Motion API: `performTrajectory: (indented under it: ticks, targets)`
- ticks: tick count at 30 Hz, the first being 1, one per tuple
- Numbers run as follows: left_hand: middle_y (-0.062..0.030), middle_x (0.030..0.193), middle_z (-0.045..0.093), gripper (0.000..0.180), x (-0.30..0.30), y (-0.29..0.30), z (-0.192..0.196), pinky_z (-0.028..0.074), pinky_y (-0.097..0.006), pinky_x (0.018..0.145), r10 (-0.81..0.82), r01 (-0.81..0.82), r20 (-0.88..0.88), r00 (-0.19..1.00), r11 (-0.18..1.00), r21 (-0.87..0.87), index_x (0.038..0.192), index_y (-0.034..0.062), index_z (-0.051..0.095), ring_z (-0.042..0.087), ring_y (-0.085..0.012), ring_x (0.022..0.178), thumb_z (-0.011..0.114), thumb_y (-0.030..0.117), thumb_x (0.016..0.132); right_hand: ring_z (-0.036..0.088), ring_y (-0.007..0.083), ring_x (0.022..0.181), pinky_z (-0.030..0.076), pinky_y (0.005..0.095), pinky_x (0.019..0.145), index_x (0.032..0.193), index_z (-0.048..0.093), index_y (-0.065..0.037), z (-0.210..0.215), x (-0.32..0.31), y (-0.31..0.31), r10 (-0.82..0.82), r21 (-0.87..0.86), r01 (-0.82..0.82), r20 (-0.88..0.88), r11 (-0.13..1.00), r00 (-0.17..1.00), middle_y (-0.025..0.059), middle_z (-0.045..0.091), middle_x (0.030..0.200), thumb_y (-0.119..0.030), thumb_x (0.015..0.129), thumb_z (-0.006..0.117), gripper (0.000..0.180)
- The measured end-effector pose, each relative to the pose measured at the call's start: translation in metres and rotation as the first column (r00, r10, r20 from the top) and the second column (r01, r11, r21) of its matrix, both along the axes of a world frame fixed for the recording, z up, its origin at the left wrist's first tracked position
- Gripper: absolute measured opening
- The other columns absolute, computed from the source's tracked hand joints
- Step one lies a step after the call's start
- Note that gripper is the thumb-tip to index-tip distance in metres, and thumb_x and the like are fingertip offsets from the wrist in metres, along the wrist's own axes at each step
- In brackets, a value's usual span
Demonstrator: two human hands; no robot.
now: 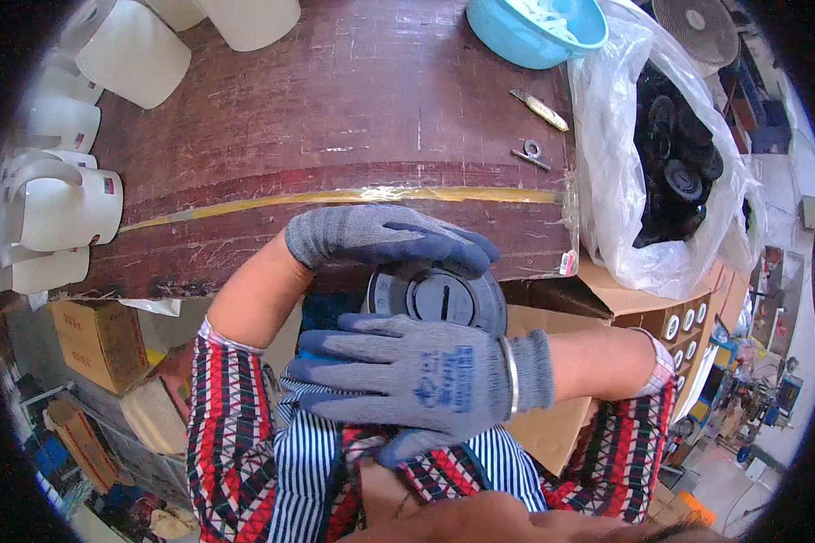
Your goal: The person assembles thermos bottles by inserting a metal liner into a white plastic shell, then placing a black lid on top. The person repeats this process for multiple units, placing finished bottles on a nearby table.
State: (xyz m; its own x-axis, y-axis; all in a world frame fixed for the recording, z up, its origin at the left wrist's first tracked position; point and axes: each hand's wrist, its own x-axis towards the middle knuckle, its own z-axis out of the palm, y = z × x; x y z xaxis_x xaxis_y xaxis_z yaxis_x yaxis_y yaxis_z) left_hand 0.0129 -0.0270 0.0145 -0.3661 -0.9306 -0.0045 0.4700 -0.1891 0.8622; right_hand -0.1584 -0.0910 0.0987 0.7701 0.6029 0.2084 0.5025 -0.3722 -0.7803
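Observation:
Just off the near edge of the table is a dark grey round lid (448, 297) with a raised ring and a slot in its centre. My left hand (394, 237), in a grey knit glove with a blue coating, curls its closed fingers over the far side of the lid. Lying palm down across the lid's near side, my right hand (417, 376) wears a matching glove and has its fingers stretched apart. Its palm is hidden, and so is whatever lies under the lid.
White mugs (68, 210) crowd the left side of the brown table (335, 109). At the back right stand a blue basin (534, 41) and a plastic bag (607, 181) of black lids. A knife (539, 109) lies nearby. Cardboard boxes (100, 344) sit below.

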Motion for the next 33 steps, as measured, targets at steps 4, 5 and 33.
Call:
performTrajectory:
  ticks: [4, 5, 33]
  targets:
    - [-0.0194, 0.151, 0.053, 0.049, 0.027, 0.039, 0.014, 0.035, -0.045, 0.121, 0.246, -0.105, 0.446, 0.86, 0.943, -0.316, 0.144, 0.0027, 0.057, 0.047, -0.0355, 0.143, 0.056, 0.026, 0.101, 0.037, 0.031, 0.151, 0.028, 0.0495, 0.122, 0.153, 0.046, -0.017, 0.014, -0.04, -0.059, 0.024, -0.251, -0.008, 0.06, 0.968, 0.998, 0.0106, 0.039, 0.163, -0.056, 0.094, 0.05, 0.07]
    - [-0.02, 0.152, 0.052, 0.049, 0.027, 0.047, 0.019, 0.034, -0.045, 0.121, 0.275, -0.095, 0.511, 0.815, 0.932, -0.35, 0.145, 0.0032, 0.056, 0.045, -0.0368, 0.145, 0.056, 0.025, 0.101, 0.038, 0.0303, 0.15, 0.029, 0.0493, 0.121, 0.153, 0.046, -0.018, 0.0, -0.059, -0.07, 0.054, -0.338, -0.015, 0.107, 0.941, 0.993, 0.0096, 0.039, 0.164, -0.054, 0.094, 0.051, 0.07]
    - [-0.0185, 0.162, 0.037, 0.088, -0.087, 0.149, 0.01, 0.028, -0.044, 0.124, 0.611, -0.657, 0.28, 0.741, 0.745, 0.113, 0.157, 0.0006, 0.035, 0.035, -0.0318, 0.15, 0.077, 0.039, 0.09, 0.039, 0.0431, 0.146, 0.03, 0.0528, 0.122, 0.155, 0.039, -0.004, -0.144, -0.113, -0.122, -0.661, -0.621, 0.69, 0.344, 0.372, 0.667, 0.0225, 0.04, 0.158, -0.044, 0.084, 0.07, 0.088]
